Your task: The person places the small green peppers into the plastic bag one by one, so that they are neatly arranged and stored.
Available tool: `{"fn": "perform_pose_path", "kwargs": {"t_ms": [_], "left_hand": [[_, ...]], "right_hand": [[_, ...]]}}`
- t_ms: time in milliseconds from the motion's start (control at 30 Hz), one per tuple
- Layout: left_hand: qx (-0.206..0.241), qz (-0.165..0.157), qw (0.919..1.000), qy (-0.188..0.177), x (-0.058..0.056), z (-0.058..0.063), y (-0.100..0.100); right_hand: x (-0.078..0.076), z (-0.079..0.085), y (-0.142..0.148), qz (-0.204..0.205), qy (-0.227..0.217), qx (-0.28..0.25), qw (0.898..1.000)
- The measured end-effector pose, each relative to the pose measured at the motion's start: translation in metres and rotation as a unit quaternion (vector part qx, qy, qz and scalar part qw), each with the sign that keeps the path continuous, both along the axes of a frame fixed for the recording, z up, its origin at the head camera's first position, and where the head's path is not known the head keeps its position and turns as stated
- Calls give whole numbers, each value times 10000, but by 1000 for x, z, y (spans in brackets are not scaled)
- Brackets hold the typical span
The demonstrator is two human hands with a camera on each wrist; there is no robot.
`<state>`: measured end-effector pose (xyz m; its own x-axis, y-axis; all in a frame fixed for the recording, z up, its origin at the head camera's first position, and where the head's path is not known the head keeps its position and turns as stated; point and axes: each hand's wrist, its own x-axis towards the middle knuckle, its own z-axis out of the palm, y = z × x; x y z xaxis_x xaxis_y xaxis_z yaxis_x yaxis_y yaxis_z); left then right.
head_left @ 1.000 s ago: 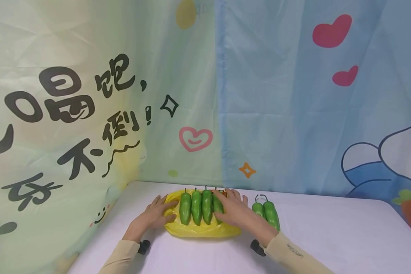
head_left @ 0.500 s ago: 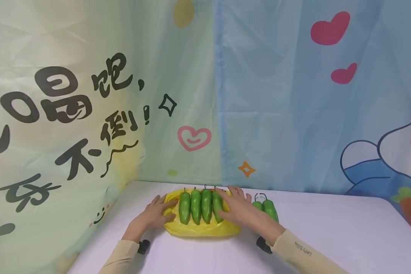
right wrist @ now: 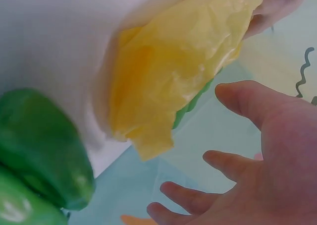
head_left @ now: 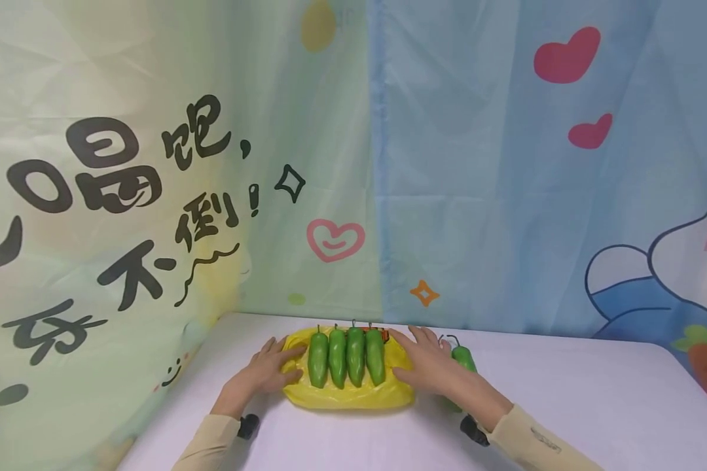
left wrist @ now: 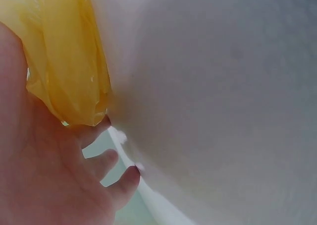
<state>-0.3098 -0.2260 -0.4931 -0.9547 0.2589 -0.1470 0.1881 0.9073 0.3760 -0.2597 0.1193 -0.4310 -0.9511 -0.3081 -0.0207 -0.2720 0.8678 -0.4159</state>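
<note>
Several green chili peppers (head_left: 337,358) lie side by side on a crumpled yellow plastic bag (head_left: 347,398), stems pointing away. At the bag's left end, my left hand (head_left: 262,369) rests against its edge, thumb and fingers spread; the left wrist view shows the bag's folded edge (left wrist: 74,81) beside the fingers. My right hand (head_left: 433,366) is spread at the bag's right end. In the right wrist view, its fingers are apart and hold nothing, near the bag (right wrist: 173,71).
Two more green peppers (right wrist: 39,145) lie on the white table (head_left: 571,399) right of the bag, partly hidden by my right arm in the head view. A red and black print (head_left: 383,333) shows at the bag's back. Printed curtains (head_left: 459,183) stand behind the table.
My right hand has moved right, away from the rightmost pepper in the row, which now shows fully. My left hand and the bag have stayed in place.
</note>
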Motion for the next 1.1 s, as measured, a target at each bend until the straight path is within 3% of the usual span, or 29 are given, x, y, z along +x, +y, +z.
{"fn": "perform_pose_path", "kwargs": {"t_ms": [1100], "left_hand": [[64,-48,9999,-63,-1,2,-1]], "right_hand": [[6,-9,65,-288,-352,481,9978]]}}
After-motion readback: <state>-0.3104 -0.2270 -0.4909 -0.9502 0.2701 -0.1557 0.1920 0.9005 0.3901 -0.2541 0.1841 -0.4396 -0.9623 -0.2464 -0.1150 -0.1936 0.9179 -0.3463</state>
